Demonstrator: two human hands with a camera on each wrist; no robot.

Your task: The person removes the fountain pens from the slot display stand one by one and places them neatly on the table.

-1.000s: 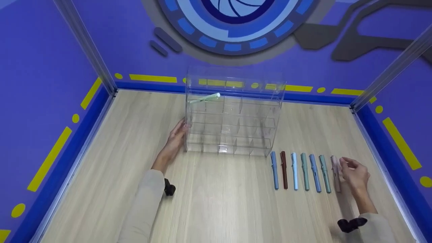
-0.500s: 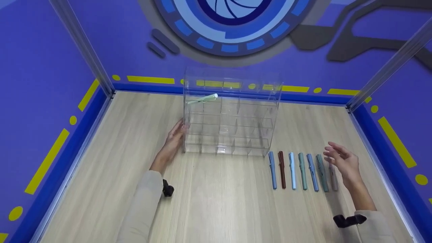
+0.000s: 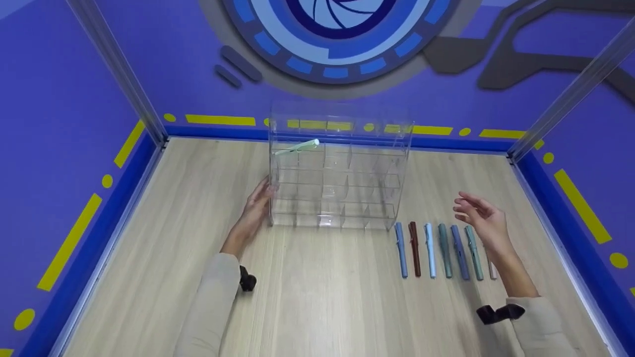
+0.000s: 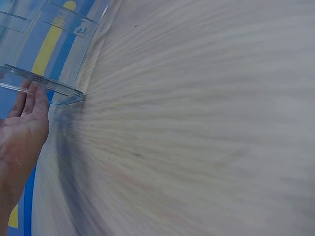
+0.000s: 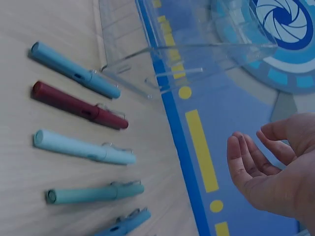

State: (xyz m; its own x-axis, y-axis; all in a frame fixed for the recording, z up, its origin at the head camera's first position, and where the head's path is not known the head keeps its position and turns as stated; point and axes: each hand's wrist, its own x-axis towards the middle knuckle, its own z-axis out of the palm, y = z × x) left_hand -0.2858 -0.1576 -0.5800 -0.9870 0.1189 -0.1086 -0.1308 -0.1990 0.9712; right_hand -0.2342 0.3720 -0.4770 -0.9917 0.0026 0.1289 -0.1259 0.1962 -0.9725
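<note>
A clear plastic organizer [image 3: 337, 178] with several compartments stands upright at the back middle of the table. A pale green pen [image 3: 297, 147] lies slanted in its upper left part. My left hand [image 3: 252, 208] rests on the organizer's left side, its fingers fairly straight against the panel in the left wrist view. My right hand [image 3: 483, 223] hovers right of the organizer, fingers loosely bent and holding nothing. Beneath and left of it runs a row of pens: a blue pen [image 3: 401, 250], a dark red pen [image 5: 78, 104], a light blue pen [image 5: 83, 147] and several more.
The row of pens lies on the wooden table [image 3: 322, 297] right of the organizer. A mauve pen [image 3: 492, 267] at its right end is partly hidden by the right wrist. A blue-purple wall [image 3: 188, 64] stands behind the organizer, with side walls left and right.
My right hand has risen from the mauve pen at the row's right end and moved left and farther back, its fingers spreading. My left hand stays at the organizer's side.
</note>
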